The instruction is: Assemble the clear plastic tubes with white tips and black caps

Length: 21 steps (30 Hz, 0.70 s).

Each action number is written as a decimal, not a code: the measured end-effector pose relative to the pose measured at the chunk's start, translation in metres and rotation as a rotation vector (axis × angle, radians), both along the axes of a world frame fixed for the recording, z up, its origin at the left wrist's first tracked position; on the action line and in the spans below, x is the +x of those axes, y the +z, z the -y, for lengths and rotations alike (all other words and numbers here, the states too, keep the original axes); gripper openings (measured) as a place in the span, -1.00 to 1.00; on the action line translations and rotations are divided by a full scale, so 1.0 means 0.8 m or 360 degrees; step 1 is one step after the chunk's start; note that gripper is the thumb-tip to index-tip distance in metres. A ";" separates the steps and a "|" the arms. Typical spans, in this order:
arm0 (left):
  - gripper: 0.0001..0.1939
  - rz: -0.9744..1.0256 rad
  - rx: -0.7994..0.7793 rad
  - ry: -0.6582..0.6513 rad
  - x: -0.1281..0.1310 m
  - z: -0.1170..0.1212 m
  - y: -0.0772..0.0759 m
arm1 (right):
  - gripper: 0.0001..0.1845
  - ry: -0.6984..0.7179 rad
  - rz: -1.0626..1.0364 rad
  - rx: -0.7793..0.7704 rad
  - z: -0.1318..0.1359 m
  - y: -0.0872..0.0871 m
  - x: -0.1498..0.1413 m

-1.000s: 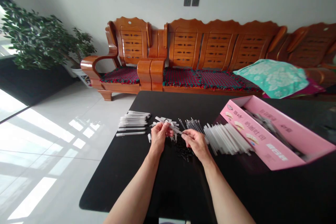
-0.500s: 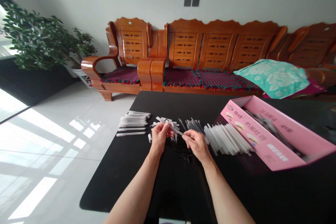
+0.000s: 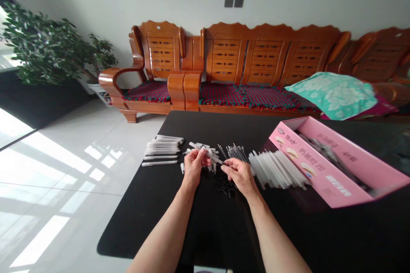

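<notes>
My left hand (image 3: 193, 165) pinches a whitish pen barrel (image 3: 215, 158) that slants down toward the right. At its lower end, the closed fingertips of my right hand (image 3: 239, 173) hold a small dark piece, probably a black pen plug, mostly hidden by the fingers. White pen caps (image 3: 194, 145) lie in a loose pile behind my left hand. Between my wrists is a heap of black plugs (image 3: 226, 186). Thin pen refills (image 3: 237, 152) lie just beyond my right hand, with a row of translucent barrels (image 3: 276, 171) to their right.
Capped pens (image 3: 162, 150) lie in a row at the left of the black table (image 3: 147, 217). A long pink box (image 3: 315, 166) with dark grey contents stands at the right. Behind the table is a wooden bench (image 3: 265, 57) with a turquoise cloth (image 3: 339, 94).
Both hands stay almost in place. The barrel's lower end and the right fingertips have shifted slightly, and a dark bit now shows between them.
</notes>
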State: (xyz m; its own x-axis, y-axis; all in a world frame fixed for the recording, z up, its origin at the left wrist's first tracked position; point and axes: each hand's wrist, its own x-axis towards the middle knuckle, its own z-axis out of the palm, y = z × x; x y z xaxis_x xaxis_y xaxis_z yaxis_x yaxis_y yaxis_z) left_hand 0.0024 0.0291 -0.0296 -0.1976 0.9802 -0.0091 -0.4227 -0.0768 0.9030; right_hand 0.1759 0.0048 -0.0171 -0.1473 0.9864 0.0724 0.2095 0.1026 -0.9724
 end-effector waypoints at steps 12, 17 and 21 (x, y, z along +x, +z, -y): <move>-0.57 0.0020 0.0008 0.0147 -0.017 -0.005 0.000 | -0.74 -0.0084 0.0691 0.0276 -0.003 -0.004 0.022; -0.57 -0.0007 -0.0022 0.0060 -0.007 -0.001 0.002 | -0.66 -0.0092 0.0553 0.0305 -0.001 0.000 0.013; -0.57 -0.0024 -0.0014 0.0016 -0.008 -0.001 0.004 | -0.72 -0.0011 0.0368 0.0313 0.000 0.003 0.009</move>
State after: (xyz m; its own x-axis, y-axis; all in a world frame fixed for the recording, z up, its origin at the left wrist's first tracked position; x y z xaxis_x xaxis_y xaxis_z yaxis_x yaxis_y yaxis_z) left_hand -0.0041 0.0299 -0.0265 -0.2078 0.9781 -0.0145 -0.4085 -0.0733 0.9098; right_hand 0.1832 0.0050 -0.0145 -0.1757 0.9578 0.2274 0.4244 0.2821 -0.8604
